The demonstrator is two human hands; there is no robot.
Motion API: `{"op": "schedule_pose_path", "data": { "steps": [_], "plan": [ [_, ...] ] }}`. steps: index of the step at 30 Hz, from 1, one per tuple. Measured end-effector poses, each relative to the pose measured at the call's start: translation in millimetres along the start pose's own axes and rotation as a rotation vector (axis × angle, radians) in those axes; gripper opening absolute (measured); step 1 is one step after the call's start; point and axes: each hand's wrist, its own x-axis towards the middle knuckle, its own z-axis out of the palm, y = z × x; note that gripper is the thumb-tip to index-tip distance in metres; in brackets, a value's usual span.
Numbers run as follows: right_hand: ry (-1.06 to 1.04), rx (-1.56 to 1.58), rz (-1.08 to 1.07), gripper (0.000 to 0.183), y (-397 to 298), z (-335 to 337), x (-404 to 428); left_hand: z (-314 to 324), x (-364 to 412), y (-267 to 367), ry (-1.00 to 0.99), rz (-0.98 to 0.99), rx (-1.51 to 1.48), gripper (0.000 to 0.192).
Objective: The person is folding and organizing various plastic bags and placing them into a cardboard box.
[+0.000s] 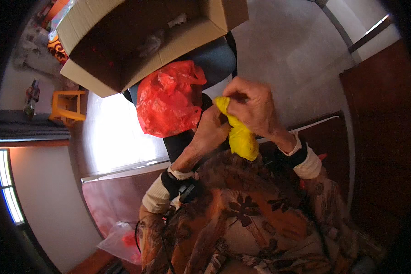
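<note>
A twisted yellow plastic bag (244,142) is held between both hands in front of my body, its lower end bulging and its contents hidden. My left hand (210,128) grips the bag around its narrow neck. Just above, my right hand (251,106) pinches the upper end near its tip. A crumpled red plastic bag (169,99) lies to the left of my hands, on or against a dark seat (217,60). What the red bag holds cannot be made out.
Beyond the red bag stands an open cardboard box (178,44) with scraps of clear plastic inside. An orange plastic stool (68,106) is on the left. A clear bag with red contents (123,241) lies on the reddish bench (120,198) beside me. Dark wooden furniture (380,120) is at right.
</note>
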Motion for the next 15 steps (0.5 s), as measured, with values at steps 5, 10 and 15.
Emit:
{"op": "schedule_pose_path", "data": {
  "steps": [5, 10, 15],
  "plan": [
    [-0.021, -0.094, -0.034, 0.011, 32.1, 5.2, -19.8, -19.0, 3.9, -6.7, 0.032, -0.188, -0.325, 0.026],
    [0.058, -0.069, 0.093, 0.009, 54.9, 5.5, -28.0, -23.1, 5.0, -0.3, 0.111, -0.314, -0.53, 0.025],
    [0.126, -0.036, 0.136, 0.008, 52.3, 6.5, -28.6, -6.3, -0.8, 11.8, 0.029, -0.114, -0.235, 0.033]
  ]
}}
